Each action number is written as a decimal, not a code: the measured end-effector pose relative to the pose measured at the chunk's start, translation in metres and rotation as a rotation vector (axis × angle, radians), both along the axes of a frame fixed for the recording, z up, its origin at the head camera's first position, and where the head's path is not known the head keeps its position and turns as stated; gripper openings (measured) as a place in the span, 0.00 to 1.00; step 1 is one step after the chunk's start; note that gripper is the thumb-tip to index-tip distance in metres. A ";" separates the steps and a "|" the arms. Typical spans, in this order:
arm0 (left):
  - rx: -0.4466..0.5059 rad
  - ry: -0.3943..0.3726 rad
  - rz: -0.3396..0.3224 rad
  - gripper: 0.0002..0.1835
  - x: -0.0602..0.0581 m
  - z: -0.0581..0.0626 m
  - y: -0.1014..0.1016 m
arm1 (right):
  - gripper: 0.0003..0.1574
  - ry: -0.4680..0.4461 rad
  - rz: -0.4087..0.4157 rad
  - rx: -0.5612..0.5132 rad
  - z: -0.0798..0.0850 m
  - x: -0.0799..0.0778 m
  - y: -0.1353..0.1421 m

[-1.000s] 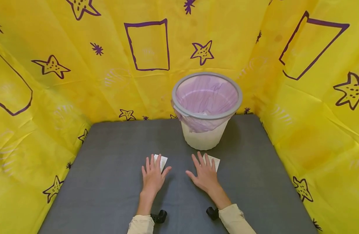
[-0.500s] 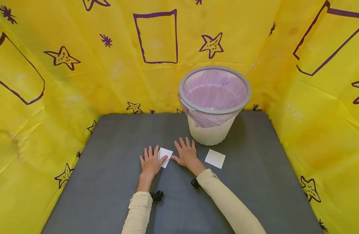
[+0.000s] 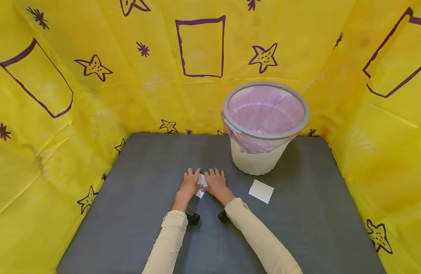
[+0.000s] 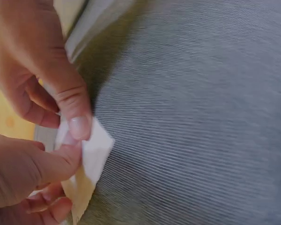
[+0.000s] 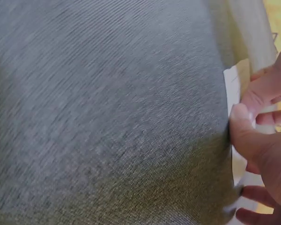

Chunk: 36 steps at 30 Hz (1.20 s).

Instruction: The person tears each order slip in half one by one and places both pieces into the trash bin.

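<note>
A small white sheet of paper [image 3: 200,193] is between my two hands, low over the grey table. My left hand [image 3: 190,185] pinches its left side, with the thumb on the near face. From the right, my right hand [image 3: 215,183] pinches it too, its thumb close to the left one. The left wrist view shows the paper [image 4: 98,146] bent or folded, with both thumbs on it and part hidden behind the fingers. In the right wrist view the paper [image 5: 232,86] stands nearly edge-on. A second lined paper sheet [image 3: 261,191] lies flat to the right.
A whitish bin [image 3: 253,161] with a grey rim and a purple liner bag stands at the back right of the grey table [image 3: 155,160]. Yellow patterned fabric [image 3: 162,95] walls the table at the back and sides. Black wrist cameras [image 3: 193,219] sit on both forearms.
My right hand has left the right-hand sheet and moved left to the other one. Both hands have gone from spread fingers to pinching that sheet, which is now lifted or bent.
</note>
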<state>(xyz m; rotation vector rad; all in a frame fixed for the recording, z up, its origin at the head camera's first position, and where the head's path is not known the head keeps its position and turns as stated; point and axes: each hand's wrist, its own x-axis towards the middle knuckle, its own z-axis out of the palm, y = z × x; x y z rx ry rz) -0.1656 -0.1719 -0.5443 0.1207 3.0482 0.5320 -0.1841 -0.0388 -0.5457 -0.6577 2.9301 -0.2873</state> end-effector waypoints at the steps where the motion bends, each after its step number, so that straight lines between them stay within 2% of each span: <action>1: 0.038 -0.067 0.016 0.36 -0.003 0.004 0.003 | 0.41 -0.012 -0.007 -0.012 0.000 -0.001 0.000; 5: 0.030 -0.185 0.020 0.32 -0.008 0.011 0.007 | 0.38 -0.056 -0.012 -0.073 0.000 -0.003 0.002; 7: 0.005 -0.195 0.000 0.28 -0.008 0.013 0.007 | 0.30 -0.047 0.000 -0.115 0.000 -0.003 0.004; 10: -0.019 -0.180 -0.027 0.21 -0.006 0.017 0.006 | 0.14 0.024 0.054 -0.175 -0.001 -0.003 0.006; 14: -0.014 -0.161 -0.033 0.16 -0.004 0.021 0.002 | 0.06 0.088 0.114 -0.231 0.001 -0.006 0.009; 19: 0.056 -0.082 -0.056 0.10 -0.008 0.030 -0.002 | 0.04 0.099 0.111 -0.278 0.011 -0.015 0.014; 23: 0.088 -0.017 -0.059 0.09 -0.014 0.039 -0.002 | 0.03 0.103 0.138 -0.318 0.021 -0.023 0.019; 28: 0.075 0.046 -0.055 0.09 -0.019 0.046 -0.001 | 0.10 0.073 0.169 -0.315 0.034 -0.029 0.022; 32: 0.054 0.124 -0.105 0.09 -0.022 0.048 0.002 | 0.12 0.052 0.162 -0.285 0.041 -0.032 0.023; 36: 0.037 0.225 -0.145 0.09 -0.024 0.046 0.004 | 0.12 0.012 0.144 -0.305 0.044 -0.036 0.026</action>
